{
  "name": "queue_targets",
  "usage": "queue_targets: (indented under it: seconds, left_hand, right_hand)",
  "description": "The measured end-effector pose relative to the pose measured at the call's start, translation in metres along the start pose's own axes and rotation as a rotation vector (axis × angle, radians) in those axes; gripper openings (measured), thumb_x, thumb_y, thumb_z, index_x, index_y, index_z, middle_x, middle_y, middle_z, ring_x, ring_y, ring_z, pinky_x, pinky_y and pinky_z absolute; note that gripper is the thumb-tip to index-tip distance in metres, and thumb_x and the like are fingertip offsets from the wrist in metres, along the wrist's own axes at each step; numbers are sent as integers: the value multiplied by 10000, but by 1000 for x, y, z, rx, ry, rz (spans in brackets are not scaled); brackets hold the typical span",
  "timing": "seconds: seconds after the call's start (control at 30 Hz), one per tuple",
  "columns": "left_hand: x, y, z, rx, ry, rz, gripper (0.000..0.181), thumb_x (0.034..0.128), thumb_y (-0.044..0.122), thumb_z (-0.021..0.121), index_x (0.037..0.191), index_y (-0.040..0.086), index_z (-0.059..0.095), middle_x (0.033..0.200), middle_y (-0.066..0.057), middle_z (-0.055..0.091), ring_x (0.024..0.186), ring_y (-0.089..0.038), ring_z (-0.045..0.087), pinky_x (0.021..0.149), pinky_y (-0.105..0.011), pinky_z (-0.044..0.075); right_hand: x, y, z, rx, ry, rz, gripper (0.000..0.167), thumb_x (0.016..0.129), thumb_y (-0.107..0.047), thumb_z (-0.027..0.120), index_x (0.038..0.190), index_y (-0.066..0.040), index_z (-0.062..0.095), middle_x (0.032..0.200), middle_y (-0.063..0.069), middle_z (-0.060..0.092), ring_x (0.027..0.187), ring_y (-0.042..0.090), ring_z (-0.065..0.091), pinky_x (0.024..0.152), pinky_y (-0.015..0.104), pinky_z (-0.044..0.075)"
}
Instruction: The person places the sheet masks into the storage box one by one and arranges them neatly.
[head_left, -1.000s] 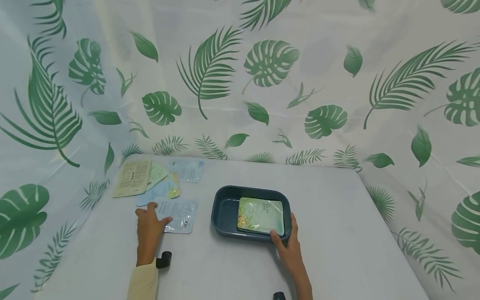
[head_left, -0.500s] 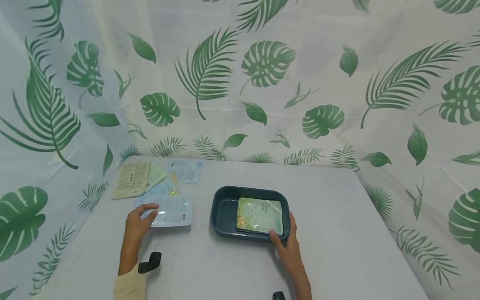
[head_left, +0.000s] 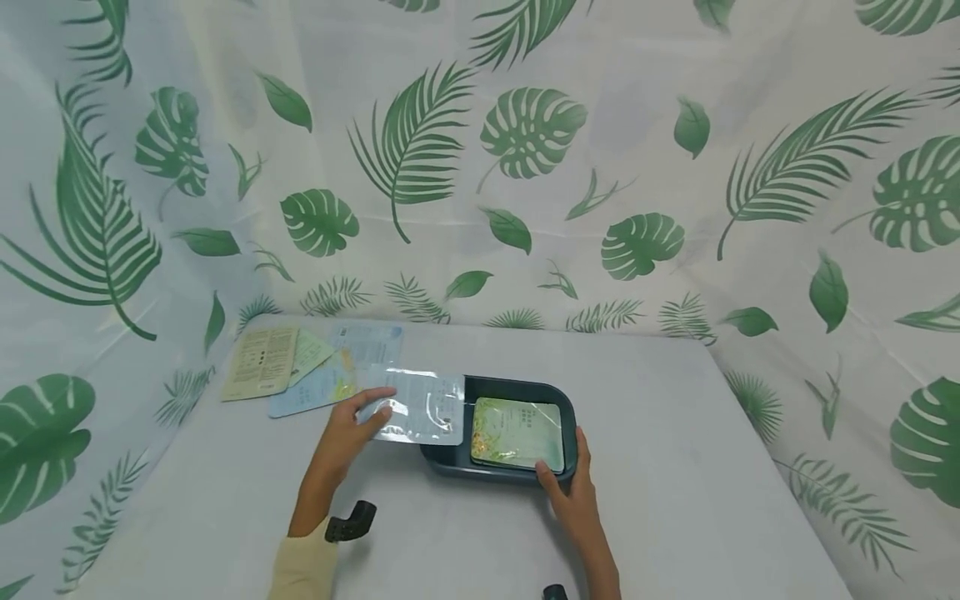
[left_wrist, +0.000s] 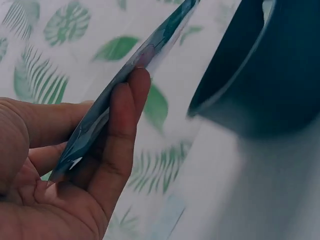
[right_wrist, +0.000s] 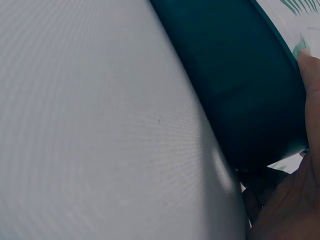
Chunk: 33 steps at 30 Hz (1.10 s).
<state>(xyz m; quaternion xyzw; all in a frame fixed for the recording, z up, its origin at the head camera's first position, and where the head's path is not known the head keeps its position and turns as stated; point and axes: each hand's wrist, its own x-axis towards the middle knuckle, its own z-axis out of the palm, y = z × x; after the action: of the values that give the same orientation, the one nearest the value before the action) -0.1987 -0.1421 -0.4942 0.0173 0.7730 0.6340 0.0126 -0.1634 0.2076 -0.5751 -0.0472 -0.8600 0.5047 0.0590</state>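
My left hand (head_left: 341, 437) pinches a light blue face mask packet (head_left: 427, 408) by its left end. The packet is lifted, and its right end covers the left part of a dark blue tray (head_left: 525, 387). In the left wrist view the packet (left_wrist: 107, 100) appears nearly edge-on between thumb and fingers, apart from the tray (left_wrist: 280, 85). Inside the tray's right part lies a green face mask packet (head_left: 517, 429); whether others lie beneath is hidden. My right hand (head_left: 577, 492) grips the tray's right front corner, its thumb over the rim. The right wrist view shows the tray wall (right_wrist: 240, 80) beside that hand.
At the back left of the white table (head_left: 675, 467) lie a beige packet (head_left: 258, 362), a pale green packet (head_left: 307, 354), a blue and yellow packet (head_left: 315, 390) and another light blue packet (head_left: 371, 340), partly overlapping. A leaf-patterned curtain (head_left: 555, 242) stands behind.
My left hand has picked the light blue packet up from the table and carried it right, over the tray's left edge. The right hand keeps its grip on the tray.
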Motion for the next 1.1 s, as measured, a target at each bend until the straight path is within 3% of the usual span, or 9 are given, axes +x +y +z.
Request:
queue_targets:
  seconds: [0.13, 0.27, 0.47, 0.57, 0.67, 0.8, 0.93, 1.1]
  left_hand:
    - [11, 6, 36, 17, -95, -24, 411, 940, 237, 655, 1324, 99, 601, 1514, -139, 434, 1427, -333, 355, 1135, -582, 277]
    - [21, 8, 67, 62, -153, -60, 380, 938, 152, 648, 1311, 86, 614, 1502, -167, 443, 1400, -343, 384, 1133, -579, 279]
    - [28, 7, 100, 150, -222, 4, 367, 921, 58, 640, 1285, 15, 612, 1414, -214, 524, 1334, -354, 462, 1112, -556, 320]
    - [30, 6, 111, 232, -227, 46, 401, 900, 72, 669, 1291, 12, 603, 1402, -221, 533, 1340, -368, 460, 1101, -554, 338]
    - [30, 4, 119, 371, -223, 77, 526, 866, 118, 727, 1348, 9, 548, 1417, -244, 504, 1323, -390, 472, 1082, -548, 368]
    - [27, 4, 128, 543, -212, 99, 731, 787, 151, 815, 1409, -13, 469, 1468, -295, 389, 1316, -419, 457, 1063, -534, 401]
    - [24, 6, 135, 634, -197, 111, 779, 718, 114, 864, 1388, -26, 492, 1534, -302, 272, 1357, -443, 409, 1059, -535, 407]
    - [21, 10, 140, 741, -168, 107, 759, 697, 139, 877, 1356, -7, 531, 1490, -264, 386, 1215, -386, 562, 960, -502, 493]
  right_hand:
    - [0, 0, 1, 13, 4, -4, 891, 939, -403, 615, 1579, -228, 20, 1633, 182, 128, 1492, 418, 147, 1153, 625, 179]
    - [0, -1, 2, 14, -7, -8, 899, 935, -412, 615, 1579, -212, 22, 1633, 188, 118, 1489, 434, 138, 1149, 636, 170]
    - [-2, 0, 1, 28, 4, -31, 898, 934, -389, 622, 1578, -190, 28, 1632, 184, 127, 1487, 428, 155, 1146, 631, 188]
    - [-2, 1, 0, 37, 10, -50, 892, 936, -370, 623, 1577, -184, 32, 1626, 191, 146, 1482, 430, 172, 1141, 631, 200]
    - [-2, 1, -1, 36, 6, -56, 890, 938, -370, 620, 1577, -185, 28, 1625, 193, 153, 1480, 434, 175, 1140, 633, 201]
    - [-3, 1, -1, 16, 7, -54, 893, 937, -379, 620, 1577, -178, 30, 1624, 196, 155, 1478, 435, 179, 1140, 630, 204]
    - [-3, 0, -2, 9, 16, -52, 890, 937, -374, 621, 1577, -188, 32, 1624, 191, 161, 1475, 429, 196, 1138, 626, 217]
    - [-3, -1, -2, 15, 10, -49, 885, 939, -374, 620, 1578, -201, 32, 1623, 188, 167, 1472, 428, 209, 1137, 625, 224]
